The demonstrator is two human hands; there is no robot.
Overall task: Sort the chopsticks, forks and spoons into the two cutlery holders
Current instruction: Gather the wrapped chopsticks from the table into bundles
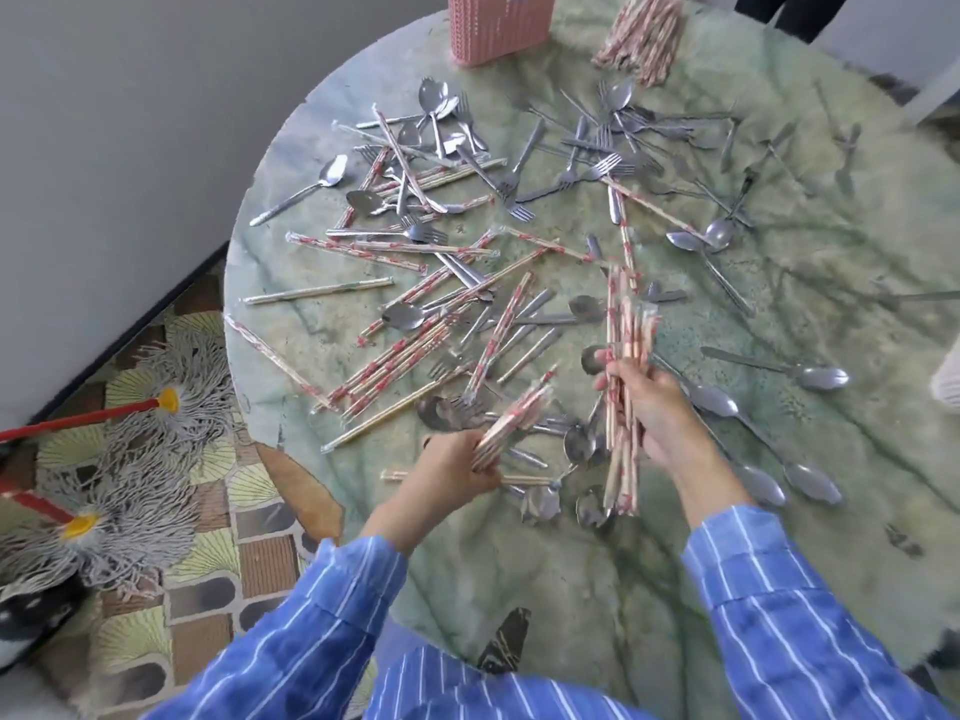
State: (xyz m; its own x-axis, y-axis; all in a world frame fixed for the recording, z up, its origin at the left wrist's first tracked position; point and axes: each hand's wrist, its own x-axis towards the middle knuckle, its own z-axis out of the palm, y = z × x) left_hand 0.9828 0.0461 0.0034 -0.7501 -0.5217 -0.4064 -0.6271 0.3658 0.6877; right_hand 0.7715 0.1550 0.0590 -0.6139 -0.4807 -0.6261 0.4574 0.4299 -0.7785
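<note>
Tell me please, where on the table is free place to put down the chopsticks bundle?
Bare marble lies at the near edge of the table, between the two sleeves, and at the right, beyond the long spoons. The middle and left are crowded with wrapped chopsticks, forks and spoons. The far edge holds the pink holder and a chopstick pile.

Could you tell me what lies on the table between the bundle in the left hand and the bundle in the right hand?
In the head view, a few spoons lie between the left hand's bundle and the right hand's bundle; that stretch is not bare.
</note>
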